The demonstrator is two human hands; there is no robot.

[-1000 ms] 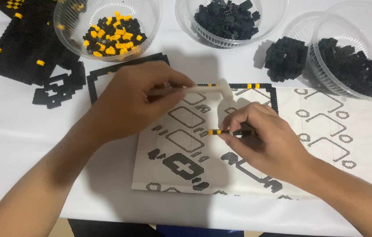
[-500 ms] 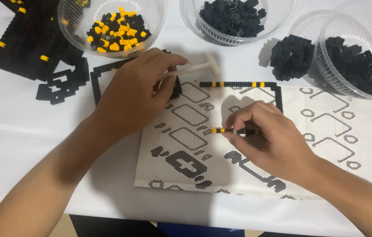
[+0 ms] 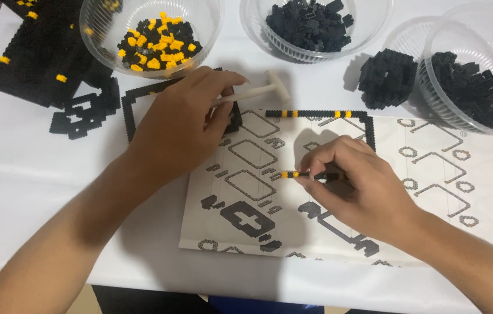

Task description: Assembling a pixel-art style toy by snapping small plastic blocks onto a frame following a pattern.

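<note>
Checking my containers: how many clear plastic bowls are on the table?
3, along the far edge: one at left holds yellow and black bricks, one in the middle holds black bricks, one at right holds black bricks. More may lie outside the view.

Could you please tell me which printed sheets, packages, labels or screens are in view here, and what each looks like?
Printed sheet: flat on the white table under the right hand, rectangular, white with grey and black outline shapes.
No packages, labels or screens show; only clear plastic bowls along the far edge, unmarked.
</note>
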